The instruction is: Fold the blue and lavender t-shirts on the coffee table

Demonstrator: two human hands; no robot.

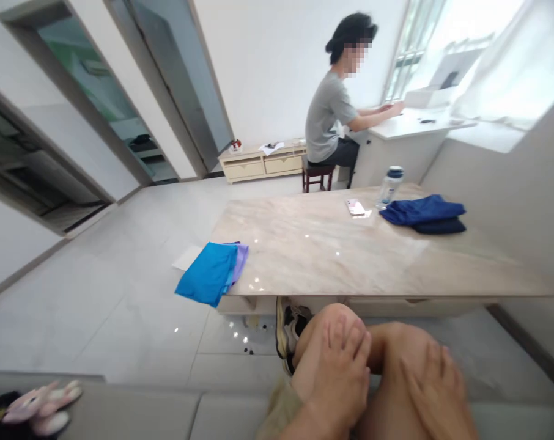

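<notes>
At the marble-patterned table (299,256), left to right: one blue-and-lilac cloth pile (208,273); left hand (342,373), flat, fingers parted, on left knee (332,309); one phone (355,206); one bottle (389,186); one dark-blue cloth pile (424,214); right hand (437,388), likewise, on right knee (406,335). Tiled floor (144,244), white wall (258,73).

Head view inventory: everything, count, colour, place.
Table: 1, beige, centre.
Folded stack: 1, blue/purple, table's left.
Cloth pile: 1, dark blue, table's right.
Bottle: 1, clear, table's far edge.
Phone: 1, pink, beside bottle.
Window: 1, bright, top right.
Desk: 1, white, upper right.
Seated person: 1, grey shirt, at desk.
Stool: 1, dark, under person.
Cabinet: 1, cream, back.
Sofa: 1, grey, bottom.
Plush toy: 1, pink, sofa's left.
Left hand: 1, bare, left knee.
Right hand: 1, bare, right knee.
</notes>
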